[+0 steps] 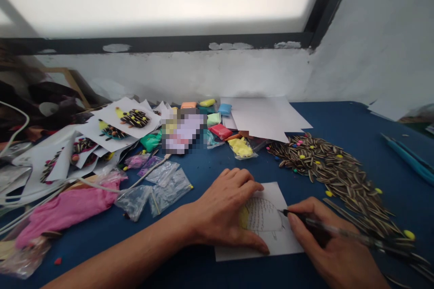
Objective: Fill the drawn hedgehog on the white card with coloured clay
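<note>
A small white sheet of paper (pixel 233 253) lies on the blue table, bearing a line drawing of a rounded animal (pixel 264 216) with rows of wavy marks and a yellow patch at its left. My left hand (pixel 227 207) presses on the sheet, fingers and thumb spread around the drawing and partly covering its left end. Gripped in my right hand (pixel 325 239) is a dark pen (pixel 352 230); its tip is at the drawing's right edge. Whether the tip touches the paper I cannot tell.
Striped sunflower seeds (pixel 339 176) with small coloured clay balls are heaped at right, near a blue pouch (pixel 410 158). Blank sheets (pixel 264 115) lie at the back. Bagged clay (pixel 240 146), seed-covered pictures (pixel 132 119), a white cable (pixel 149 171) and pink cloth-like material (pixel 71 207) fill the left.
</note>
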